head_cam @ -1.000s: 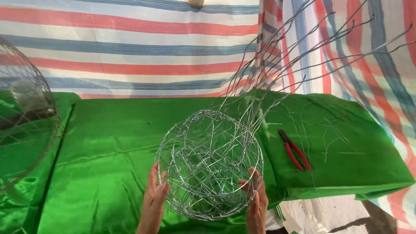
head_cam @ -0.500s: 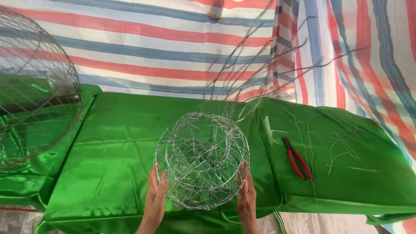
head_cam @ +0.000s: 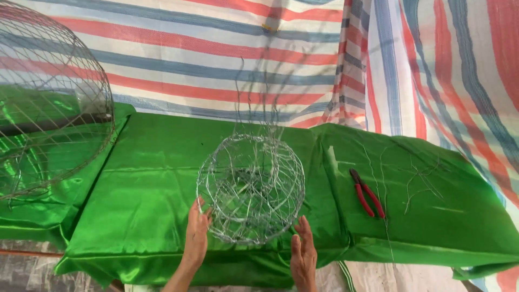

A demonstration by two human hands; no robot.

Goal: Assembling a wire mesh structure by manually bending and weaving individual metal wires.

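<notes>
Nearest the camera, the left hand (head_cam: 195, 236) and right hand (head_cam: 304, 253) are lying open against the lower sides of the wire ball (head_cam: 250, 188) — fingers stretched out, gripping nothing — as it is resting on the green cloth (head_cam: 151, 184). With only flat palms steadying it, the ball could be rolling off the near edge, or its loose upright strands could be pricking a finger. Beyond, red-handled pliers (head_cam: 367, 193) are lying among thin wire scraps (head_cam: 421, 181) — hard to count. Farther left, a larger wire cage (head_cam: 48, 103) is being cut off by the frame.
</notes>
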